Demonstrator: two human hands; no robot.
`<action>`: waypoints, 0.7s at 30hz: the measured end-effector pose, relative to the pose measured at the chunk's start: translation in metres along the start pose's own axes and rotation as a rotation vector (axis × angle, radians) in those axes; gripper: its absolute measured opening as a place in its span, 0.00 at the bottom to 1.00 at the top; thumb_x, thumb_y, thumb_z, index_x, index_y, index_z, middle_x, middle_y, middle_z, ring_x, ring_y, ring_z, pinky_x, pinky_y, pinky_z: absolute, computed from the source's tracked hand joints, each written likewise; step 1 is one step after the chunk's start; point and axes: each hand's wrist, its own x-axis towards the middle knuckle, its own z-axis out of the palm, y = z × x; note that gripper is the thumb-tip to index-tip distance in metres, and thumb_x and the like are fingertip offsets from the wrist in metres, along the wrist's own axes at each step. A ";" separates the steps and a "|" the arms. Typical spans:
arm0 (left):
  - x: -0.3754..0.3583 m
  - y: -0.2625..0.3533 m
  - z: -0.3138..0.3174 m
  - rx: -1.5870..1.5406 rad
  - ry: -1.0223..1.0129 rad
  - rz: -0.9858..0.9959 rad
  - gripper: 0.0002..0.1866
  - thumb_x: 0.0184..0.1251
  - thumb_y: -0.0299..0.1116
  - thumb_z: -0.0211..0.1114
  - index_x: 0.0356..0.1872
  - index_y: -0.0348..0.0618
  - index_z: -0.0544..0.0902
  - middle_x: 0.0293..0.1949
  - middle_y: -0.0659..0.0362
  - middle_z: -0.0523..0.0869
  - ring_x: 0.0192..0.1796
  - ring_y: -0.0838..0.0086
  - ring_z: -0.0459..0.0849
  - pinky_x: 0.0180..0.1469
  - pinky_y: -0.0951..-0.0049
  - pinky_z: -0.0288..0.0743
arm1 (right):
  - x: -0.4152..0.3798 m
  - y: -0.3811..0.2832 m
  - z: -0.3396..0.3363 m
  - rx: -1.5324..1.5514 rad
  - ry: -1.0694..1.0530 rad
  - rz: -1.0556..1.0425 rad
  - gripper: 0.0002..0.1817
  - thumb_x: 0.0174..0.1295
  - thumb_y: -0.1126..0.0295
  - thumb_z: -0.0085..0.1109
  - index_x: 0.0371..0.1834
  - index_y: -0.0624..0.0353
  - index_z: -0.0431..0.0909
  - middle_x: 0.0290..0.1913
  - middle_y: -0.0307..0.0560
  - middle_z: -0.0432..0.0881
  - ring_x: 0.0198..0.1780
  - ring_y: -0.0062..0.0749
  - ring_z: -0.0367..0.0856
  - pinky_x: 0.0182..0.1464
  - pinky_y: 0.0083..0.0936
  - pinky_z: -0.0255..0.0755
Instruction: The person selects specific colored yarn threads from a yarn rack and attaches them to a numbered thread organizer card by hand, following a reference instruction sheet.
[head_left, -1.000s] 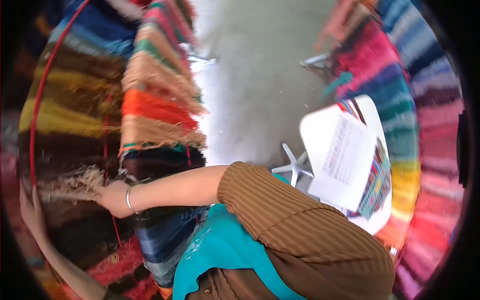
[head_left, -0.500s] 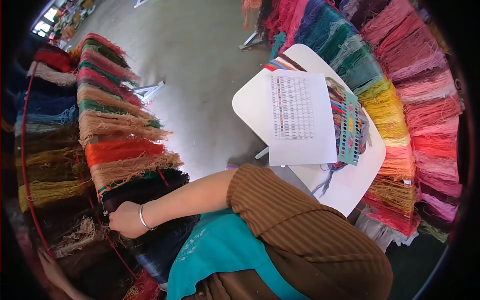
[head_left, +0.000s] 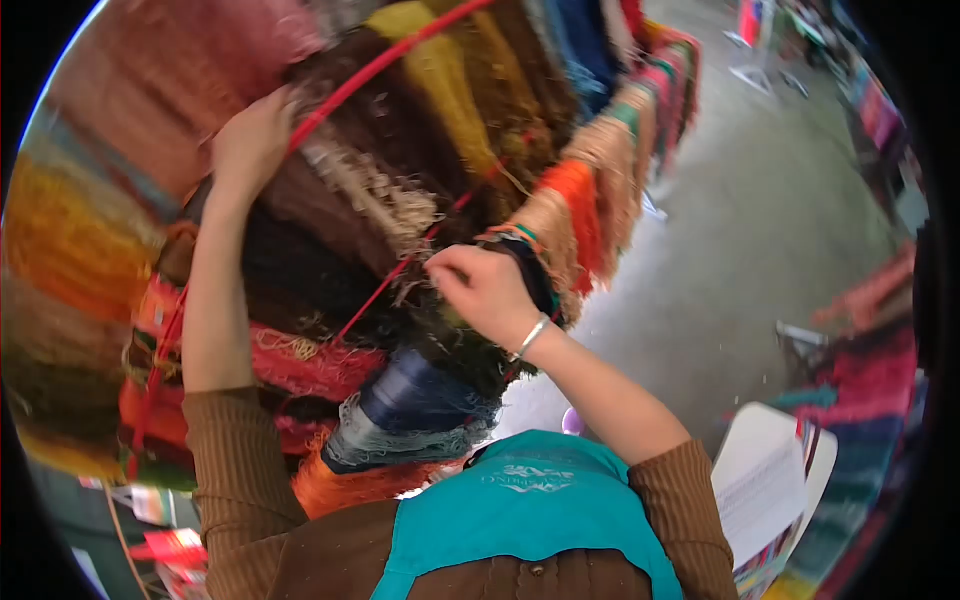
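My left hand (head_left: 252, 148) reaches up among the hanging skeins of yarn, beside a red rod (head_left: 385, 58). Its fingers are blurred against the brown yarn (head_left: 345, 85). My right hand (head_left: 487, 292), with a silver bangle (head_left: 530, 338) at the wrist, is closed, fingertips curled at the frayed ends of dark skeins; what they hold is too small to make out. Between the hands hangs a beige frayed skein (head_left: 385, 200). Orange yarn (head_left: 575, 205) and peach yarn (head_left: 622, 150) hang just beyond my right hand.
A white table (head_left: 825, 455) at the lower right carries a printed sheet (head_left: 765, 505). Grey floor (head_left: 780, 190) stretches along the right. Navy yarn (head_left: 405, 390) hangs low in front of me, and pink and gold skeins (head_left: 70, 270) fill the left.
My view has swung left toward the racks, so the white table is now at the lower right edge. My left arm has come fully into view, raised among the skeins.
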 end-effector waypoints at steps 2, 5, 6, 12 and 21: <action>0.000 0.006 -0.005 0.008 -0.033 -0.046 0.19 0.77 0.45 0.49 0.56 0.45 0.79 0.48 0.47 0.86 0.50 0.50 0.84 0.50 0.53 0.77 | 0.018 0.002 0.005 0.054 -0.028 0.043 0.07 0.64 0.72 0.62 0.41 0.63 0.84 0.33 0.45 0.87 0.33 0.24 0.83 0.38 0.21 0.75; -0.002 0.008 -0.004 0.062 -0.076 -0.114 0.20 0.77 0.46 0.49 0.58 0.46 0.80 0.49 0.48 0.86 0.52 0.51 0.83 0.52 0.55 0.77 | 0.048 0.015 0.028 0.186 0.000 0.073 0.07 0.62 0.69 0.62 0.38 0.61 0.84 0.31 0.52 0.86 0.31 0.38 0.86 0.35 0.28 0.76; -0.003 0.010 -0.004 0.044 -0.027 -0.085 0.18 0.76 0.44 0.49 0.52 0.44 0.80 0.45 0.49 0.86 0.48 0.51 0.84 0.48 0.53 0.78 | 0.059 0.017 0.032 0.188 -0.007 0.086 0.08 0.62 0.69 0.62 0.38 0.62 0.84 0.31 0.52 0.86 0.31 0.36 0.86 0.35 0.27 0.76; -0.004 0.010 -0.004 0.053 -0.043 -0.114 0.19 0.77 0.44 0.49 0.57 0.46 0.80 0.49 0.51 0.86 0.51 0.53 0.84 0.50 0.56 0.79 | 0.119 0.035 0.060 0.258 0.027 0.094 0.08 0.62 0.70 0.62 0.40 0.62 0.85 0.31 0.49 0.86 0.29 0.29 0.85 0.36 0.24 0.76; -0.005 0.008 0.000 0.073 -0.007 -0.087 0.19 0.75 0.42 0.52 0.58 0.45 0.80 0.50 0.52 0.86 0.51 0.55 0.85 0.51 0.57 0.79 | 0.098 0.040 0.116 -0.351 -0.572 0.175 0.17 0.61 0.61 0.61 0.47 0.63 0.79 0.42 0.64 0.84 0.48 0.59 0.82 0.52 0.48 0.74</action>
